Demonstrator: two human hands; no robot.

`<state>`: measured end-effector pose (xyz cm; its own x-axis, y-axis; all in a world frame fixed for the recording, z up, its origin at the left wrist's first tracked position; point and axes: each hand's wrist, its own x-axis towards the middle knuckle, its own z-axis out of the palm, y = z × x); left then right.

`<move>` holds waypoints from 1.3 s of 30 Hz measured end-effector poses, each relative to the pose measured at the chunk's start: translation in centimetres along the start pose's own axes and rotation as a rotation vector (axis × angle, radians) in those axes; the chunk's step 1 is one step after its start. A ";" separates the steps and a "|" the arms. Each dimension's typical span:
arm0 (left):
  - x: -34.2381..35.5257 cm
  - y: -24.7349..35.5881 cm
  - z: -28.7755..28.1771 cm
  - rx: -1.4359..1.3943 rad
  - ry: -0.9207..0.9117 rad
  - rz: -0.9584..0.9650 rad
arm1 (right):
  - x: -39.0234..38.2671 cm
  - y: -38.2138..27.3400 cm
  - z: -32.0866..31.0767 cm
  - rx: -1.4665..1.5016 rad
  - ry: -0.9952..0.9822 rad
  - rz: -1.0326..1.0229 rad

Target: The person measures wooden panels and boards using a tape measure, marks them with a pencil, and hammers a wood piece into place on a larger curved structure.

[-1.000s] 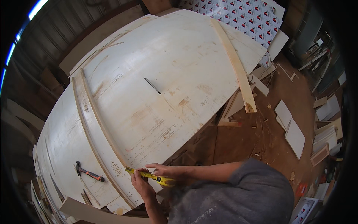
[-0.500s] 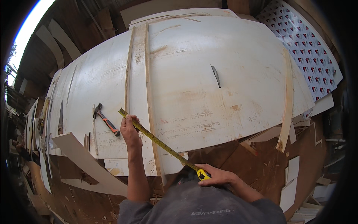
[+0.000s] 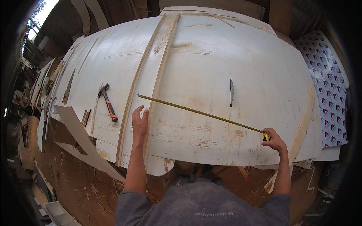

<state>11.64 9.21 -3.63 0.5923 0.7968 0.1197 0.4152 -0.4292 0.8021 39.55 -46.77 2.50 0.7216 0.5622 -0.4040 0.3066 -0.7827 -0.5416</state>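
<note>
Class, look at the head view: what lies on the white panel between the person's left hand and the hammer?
In the head view, between the left hand and the hammer one thin wooden strip runs up the white panel; otherwise bare board.

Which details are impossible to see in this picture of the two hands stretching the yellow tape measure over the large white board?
- Head view: the yellow tape measure case is mostly covered by the right hand.
- The marks on the thin yellow tape blade are too small to make out.
- Whether the left hand touches the blade's free end cannot be told.
- The near edge of the large white board is hidden by the person's grey shirt.
</note>
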 end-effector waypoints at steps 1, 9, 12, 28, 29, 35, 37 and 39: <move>-1.2 -0.3 1.2 0.192 0.000 0.024 | 1.1 2.2 -1.5 -0.009 -0.005 0.007; -7.0 -5.0 4.0 0.803 0.033 -0.068 | 10.7 8.7 -5.5 -0.041 -0.055 0.012; -7.0 -3.5 3.6 0.791 0.020 -0.104 | 12.8 9.3 -4.6 -0.162 0.047 -0.190; -3.4 -3.3 3.3 0.767 -0.084 -0.173 | 13.8 8.9 -3.1 -0.199 0.162 -0.180; -3.0 -3.4 3.0 0.785 -0.018 -0.078 | 14.2 8.9 -3.3 -0.173 0.183 -0.191; -5.4 -5.6 1.1 0.837 0.002 -0.076 | 15.7 3.0 -3.3 -0.257 0.082 -0.183; -4.5 -5.1 2.1 0.809 -0.008 -0.040 | 15.3 4.2 -3.7 -0.266 0.078 -0.119; -4.3 -4.9 2.5 0.809 -0.013 -0.031 | 14.8 4.9 -3.5 -0.236 0.083 -0.085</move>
<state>8.81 6.83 -9.53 0.5779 0.8107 0.0938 0.7998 -0.5854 0.1326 53.87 -43.22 -3.51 0.7327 0.6121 -0.2974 0.4971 -0.7798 -0.3804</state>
